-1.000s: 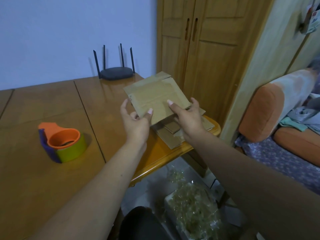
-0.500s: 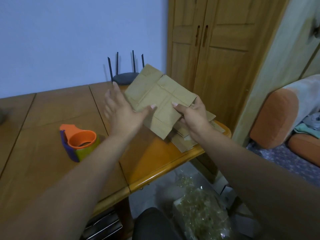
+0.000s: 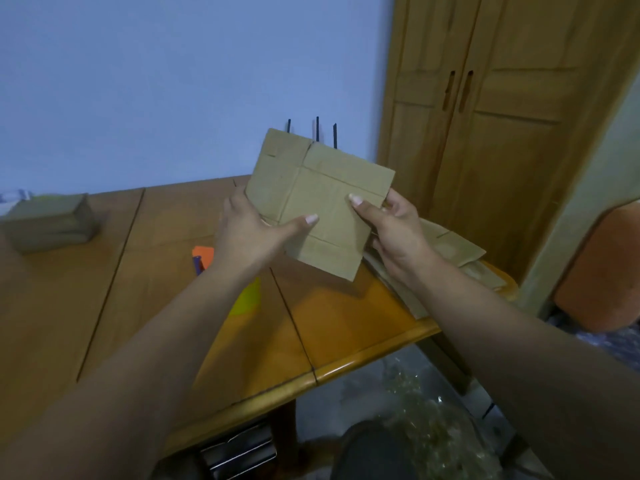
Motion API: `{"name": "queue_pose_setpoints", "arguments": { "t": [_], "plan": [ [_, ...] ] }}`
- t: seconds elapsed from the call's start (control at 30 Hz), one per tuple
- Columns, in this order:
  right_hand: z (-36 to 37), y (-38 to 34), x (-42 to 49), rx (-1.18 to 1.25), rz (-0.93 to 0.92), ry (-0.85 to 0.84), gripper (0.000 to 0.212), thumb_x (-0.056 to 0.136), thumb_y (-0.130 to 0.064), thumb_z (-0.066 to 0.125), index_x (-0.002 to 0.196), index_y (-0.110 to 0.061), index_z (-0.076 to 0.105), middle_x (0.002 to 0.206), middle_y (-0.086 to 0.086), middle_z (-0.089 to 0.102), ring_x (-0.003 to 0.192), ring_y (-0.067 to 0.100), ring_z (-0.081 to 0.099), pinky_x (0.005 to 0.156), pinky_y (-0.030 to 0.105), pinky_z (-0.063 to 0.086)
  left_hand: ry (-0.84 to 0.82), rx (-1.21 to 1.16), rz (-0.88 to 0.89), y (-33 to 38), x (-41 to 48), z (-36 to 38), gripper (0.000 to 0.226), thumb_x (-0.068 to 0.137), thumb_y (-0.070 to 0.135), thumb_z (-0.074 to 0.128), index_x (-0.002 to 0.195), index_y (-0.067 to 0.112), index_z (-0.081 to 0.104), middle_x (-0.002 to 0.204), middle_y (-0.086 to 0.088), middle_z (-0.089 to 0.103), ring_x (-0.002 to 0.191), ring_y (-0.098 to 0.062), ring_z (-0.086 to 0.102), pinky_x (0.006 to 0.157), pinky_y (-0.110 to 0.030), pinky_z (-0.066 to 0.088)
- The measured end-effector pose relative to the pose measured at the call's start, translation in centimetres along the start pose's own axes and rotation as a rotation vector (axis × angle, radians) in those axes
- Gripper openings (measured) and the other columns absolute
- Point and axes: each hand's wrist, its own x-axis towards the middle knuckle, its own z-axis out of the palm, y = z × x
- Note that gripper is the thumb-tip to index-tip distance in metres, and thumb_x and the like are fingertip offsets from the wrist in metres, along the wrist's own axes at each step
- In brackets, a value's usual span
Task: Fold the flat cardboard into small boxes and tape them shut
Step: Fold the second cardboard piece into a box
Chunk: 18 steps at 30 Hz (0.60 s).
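A flat brown cardboard blank [image 3: 320,199] with creased flaps is held up above the wooden table [image 3: 138,306], tilted toward me. My left hand [image 3: 251,233] grips its left edge, thumb pressed on the front face. My right hand [image 3: 391,230] grips its right edge, thumb on the front as well. A pile of more flat cardboard [image 3: 450,251] lies on the table's right corner, under and behind my right hand. The orange, yellow and purple tape dispenser [image 3: 207,259] sits on the table, mostly hidden by my left forearm.
Two folded boxes [image 3: 50,221] are stacked at the table's far left. Router antennas [image 3: 317,129] stick up behind the cardboard. A wooden wardrobe [image 3: 502,133] stands at the right, an orange sofa arm [image 3: 599,271] beyond it. A bag of packing material [image 3: 433,427] lies on the floor.
Both hands have lifted the cardboard blank off the pile and turned it upright. My left hand, open beside it half a second ago, now grips its left edge. The view shifted left.
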Motion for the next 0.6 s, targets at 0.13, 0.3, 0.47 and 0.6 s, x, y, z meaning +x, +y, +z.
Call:
{"name": "queue_pose_setpoints", "arguments": {
  "t": [0.13,0.3,0.47,0.6],
  "plan": [
    [3.8,0.5,0.1,-0.048,-0.038,-0.074,0.026,0.1,-0.015,0.075,0.126,-0.015,0.072,0.122,0.007,0.08,0.114,0.023,0.077,0.097,0.042,0.063,0.004,-0.172,-0.064,-1.5,-0.8,-3.8,0.098,0.063,0.067,0.092,0.137,0.029,0.04,0.127,0.012,0.058,0.111,-0.009,0.062,0.085,-0.026,0.054],
    [9.4,1.8,0.1,-0.122,-0.103,-0.156,0.033,0.104,-0.025,0.072,0.133,-0.011,0.071,0.126,0.004,0.079,0.118,0.022,0.075,0.099,0.041,0.062,0.055,-0.253,-0.089,-4.0,-2.4,-8.2,0.099,0.063,0.067,0.09,0.142,0.032,0.04,0.119,0.023,0.057,0.107,0.005,0.058,0.084,-0.022,0.055],
    [14.9,3.3,-1.0,-0.089,-0.065,-0.264,0.035,0.103,-0.032,0.072,0.135,-0.019,0.069,0.125,-0.004,0.079,0.114,0.014,0.075,0.093,0.037,0.063,0.068,-0.341,-0.123,-7.2,-4.3,-12.8,0.099,0.061,0.068,0.089,0.142,0.03,0.046,0.128,0.014,0.064,0.113,-0.008,0.067,0.082,-0.026,0.062],
    [19.1,4.5,-2.4,-0.065,-0.042,-0.348,0.048,0.099,-0.042,0.075,0.144,-0.03,0.063,0.134,-0.005,0.074,0.122,0.016,0.072,0.1,0.042,0.062,0.047,-0.389,-0.125,-9.5,-5.8,-16.2,0.085,0.07,0.055,0.087,0.142,0.03,0.051,0.129,0.013,0.07,0.113,-0.005,0.07,0.084,-0.022,0.061]
  ]
}}
